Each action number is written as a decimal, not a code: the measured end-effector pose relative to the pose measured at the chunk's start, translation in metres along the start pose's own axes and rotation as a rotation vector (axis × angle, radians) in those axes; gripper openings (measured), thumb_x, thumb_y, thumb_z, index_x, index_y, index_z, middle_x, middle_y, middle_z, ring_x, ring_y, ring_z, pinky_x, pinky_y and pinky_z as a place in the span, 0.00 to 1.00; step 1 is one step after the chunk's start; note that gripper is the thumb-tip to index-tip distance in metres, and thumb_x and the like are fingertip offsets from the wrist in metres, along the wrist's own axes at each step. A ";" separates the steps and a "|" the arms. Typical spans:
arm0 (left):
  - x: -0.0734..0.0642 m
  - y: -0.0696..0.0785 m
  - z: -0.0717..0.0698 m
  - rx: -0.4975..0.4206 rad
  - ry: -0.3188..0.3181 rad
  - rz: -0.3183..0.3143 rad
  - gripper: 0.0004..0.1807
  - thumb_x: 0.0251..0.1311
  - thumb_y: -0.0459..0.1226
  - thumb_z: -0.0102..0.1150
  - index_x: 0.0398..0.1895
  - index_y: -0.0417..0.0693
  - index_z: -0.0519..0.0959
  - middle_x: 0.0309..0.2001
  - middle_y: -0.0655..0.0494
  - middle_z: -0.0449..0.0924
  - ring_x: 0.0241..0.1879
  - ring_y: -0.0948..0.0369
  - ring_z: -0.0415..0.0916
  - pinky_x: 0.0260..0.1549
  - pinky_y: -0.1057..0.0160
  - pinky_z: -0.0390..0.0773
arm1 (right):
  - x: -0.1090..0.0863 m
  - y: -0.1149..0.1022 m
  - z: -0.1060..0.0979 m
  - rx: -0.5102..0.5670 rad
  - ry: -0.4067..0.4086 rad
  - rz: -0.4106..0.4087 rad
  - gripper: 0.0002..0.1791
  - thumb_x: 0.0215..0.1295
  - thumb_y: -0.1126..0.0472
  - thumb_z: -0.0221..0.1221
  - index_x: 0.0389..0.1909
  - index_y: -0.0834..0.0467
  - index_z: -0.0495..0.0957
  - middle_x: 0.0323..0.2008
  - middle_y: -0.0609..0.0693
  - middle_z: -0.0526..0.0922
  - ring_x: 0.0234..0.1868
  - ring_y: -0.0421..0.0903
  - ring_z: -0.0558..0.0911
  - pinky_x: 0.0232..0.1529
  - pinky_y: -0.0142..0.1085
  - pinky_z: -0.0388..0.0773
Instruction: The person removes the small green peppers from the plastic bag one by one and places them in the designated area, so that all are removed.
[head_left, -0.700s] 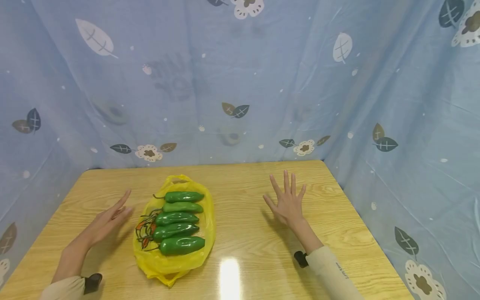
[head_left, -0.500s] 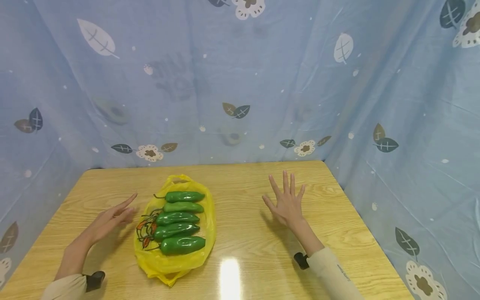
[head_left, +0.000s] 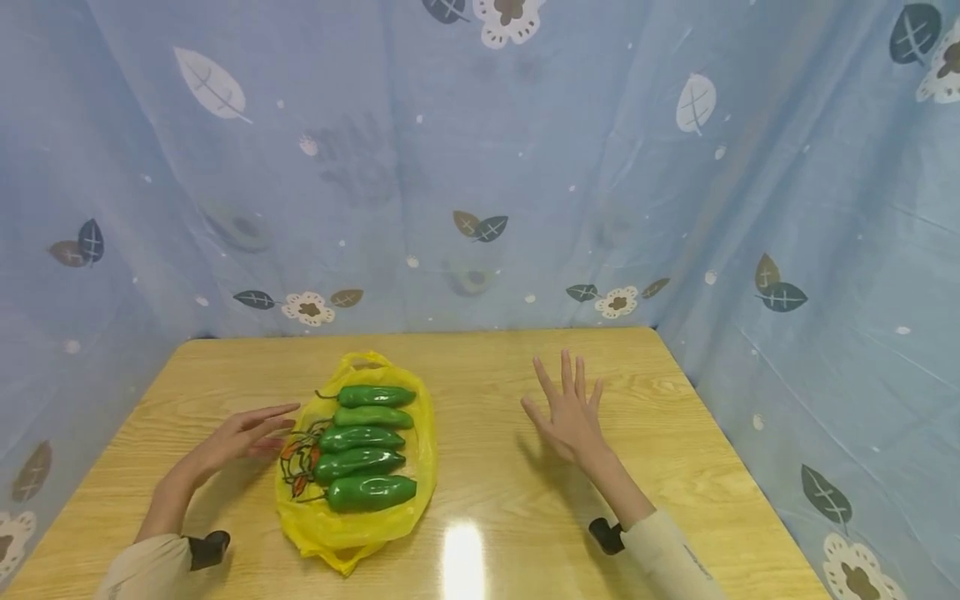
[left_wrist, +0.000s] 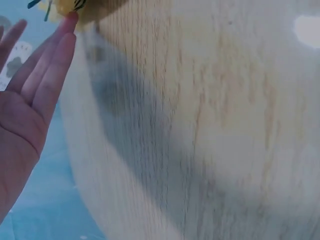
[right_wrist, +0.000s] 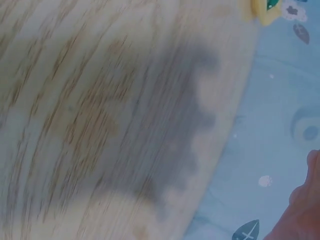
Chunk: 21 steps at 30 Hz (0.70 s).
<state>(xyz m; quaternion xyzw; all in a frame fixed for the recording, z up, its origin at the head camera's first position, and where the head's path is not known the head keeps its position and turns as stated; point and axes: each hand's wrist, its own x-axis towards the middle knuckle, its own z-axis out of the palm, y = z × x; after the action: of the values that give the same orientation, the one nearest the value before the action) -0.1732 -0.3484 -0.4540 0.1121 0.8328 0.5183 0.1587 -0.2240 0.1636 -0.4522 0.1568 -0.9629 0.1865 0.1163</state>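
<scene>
A yellow plastic bag lies on the table at left of centre, with several large green peppers side by side on it. Thin dark stems and small orange-red pieces bunch at the peppers' left ends. My left hand is at the bag's left edge, fingers extended toward the stems; whether they touch the bag I cannot tell. Nothing shows in its grasp in the left wrist view. Over the right half of the table, my right hand is spread with straight fingers, holding nothing. Only part of it shows in the right wrist view.
The wooden table carries a bright light reflection near its front. A blue curtain with leaf and flower prints hangs behind the table and along both sides. Each wrist wears a black device.
My left hand has moved right, from beside the bag to its left edge. The right hand stays spread in nearly the same place. The head view has shifted slightly.
</scene>
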 end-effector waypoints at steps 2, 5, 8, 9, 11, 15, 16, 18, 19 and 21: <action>0.003 -0.002 0.002 -0.013 -0.015 -0.040 0.28 0.76 0.43 0.37 0.71 0.33 0.57 0.65 0.23 0.56 0.57 0.34 0.69 0.49 0.48 0.78 | -0.003 -0.003 -0.001 0.030 -0.010 0.000 0.38 0.71 0.39 0.47 0.76 0.48 0.49 0.75 0.61 0.32 0.73 0.62 0.30 0.62 0.73 0.30; 0.007 -0.006 0.004 -0.027 -0.047 -0.061 0.28 0.76 0.43 0.37 0.69 0.31 0.59 0.66 0.22 0.54 0.57 0.33 0.68 0.50 0.49 0.78 | -0.007 -0.005 -0.002 0.086 -0.037 -0.002 0.38 0.71 0.41 0.47 0.76 0.49 0.48 0.75 0.62 0.33 0.73 0.64 0.30 0.61 0.73 0.29; 0.011 -0.009 0.004 -0.035 -0.070 -0.065 0.28 0.76 0.43 0.38 0.68 0.28 0.61 0.66 0.22 0.54 0.58 0.33 0.66 0.50 0.52 0.78 | -0.009 -0.007 -0.002 0.127 -0.073 -0.003 0.37 0.72 0.41 0.45 0.77 0.50 0.47 0.74 0.64 0.34 0.72 0.65 0.30 0.60 0.74 0.29; 0.011 -0.009 0.004 -0.024 -0.067 -0.069 0.28 0.76 0.43 0.38 0.67 0.28 0.62 0.66 0.23 0.55 0.59 0.33 0.66 0.51 0.53 0.78 | -0.010 -0.007 -0.002 0.142 -0.083 -0.002 0.37 0.72 0.41 0.44 0.77 0.49 0.46 0.74 0.63 0.33 0.72 0.65 0.30 0.60 0.74 0.29; 0.013 -0.008 0.004 -0.002 -0.050 -0.081 0.27 0.75 0.43 0.40 0.65 0.28 0.65 0.65 0.25 0.57 0.59 0.34 0.66 0.52 0.52 0.77 | -0.011 -0.009 -0.002 0.166 -0.098 -0.005 0.37 0.73 0.42 0.44 0.77 0.48 0.45 0.74 0.63 0.33 0.72 0.65 0.30 0.60 0.74 0.30; 0.012 -0.005 0.003 0.015 0.003 -0.111 0.27 0.74 0.45 0.44 0.63 0.29 0.69 0.64 0.28 0.62 0.60 0.37 0.67 0.52 0.51 0.77 | -0.010 -0.011 0.000 0.208 -0.113 -0.029 0.36 0.74 0.44 0.43 0.77 0.49 0.45 0.74 0.64 0.34 0.72 0.65 0.31 0.60 0.75 0.34; 0.012 -0.006 0.003 0.002 0.012 -0.110 0.27 0.73 0.45 0.44 0.63 0.29 0.69 0.64 0.28 0.62 0.59 0.37 0.68 0.51 0.52 0.78 | -0.010 -0.011 0.000 0.221 -0.120 -0.037 0.35 0.74 0.45 0.43 0.77 0.50 0.45 0.74 0.65 0.35 0.72 0.65 0.31 0.60 0.75 0.35; 0.010 -0.007 0.001 -0.028 0.021 -0.095 0.27 0.73 0.44 0.45 0.62 0.28 0.69 0.64 0.28 0.63 0.58 0.41 0.71 0.49 0.54 0.79 | -0.009 -0.012 0.002 0.258 -0.142 -0.053 0.35 0.75 0.47 0.43 0.77 0.52 0.45 0.74 0.65 0.35 0.72 0.66 0.31 0.60 0.75 0.36; 0.009 -0.008 0.000 -0.042 0.023 -0.084 0.27 0.73 0.43 0.45 0.62 0.28 0.69 0.64 0.28 0.63 0.57 0.45 0.73 0.49 0.56 0.80 | -0.009 -0.013 0.003 0.281 -0.159 -0.063 0.35 0.75 0.48 0.43 0.77 0.52 0.44 0.74 0.66 0.35 0.72 0.66 0.30 0.61 0.74 0.36; 0.008 -0.009 -0.001 -0.062 0.024 -0.056 0.25 0.73 0.40 0.47 0.62 0.26 0.68 0.64 0.27 0.62 0.54 0.54 0.76 0.47 0.58 0.80 | -0.008 -0.013 0.005 0.331 -0.195 -0.078 0.34 0.76 0.50 0.43 0.77 0.52 0.43 0.74 0.65 0.34 0.72 0.65 0.29 0.61 0.73 0.35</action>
<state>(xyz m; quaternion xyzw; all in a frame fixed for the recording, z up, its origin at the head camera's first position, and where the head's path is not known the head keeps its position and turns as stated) -0.1811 -0.3505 -0.4631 0.0776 0.8211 0.5404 0.1664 -0.2129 0.1520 -0.4544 0.2286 -0.9188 0.3217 0.0021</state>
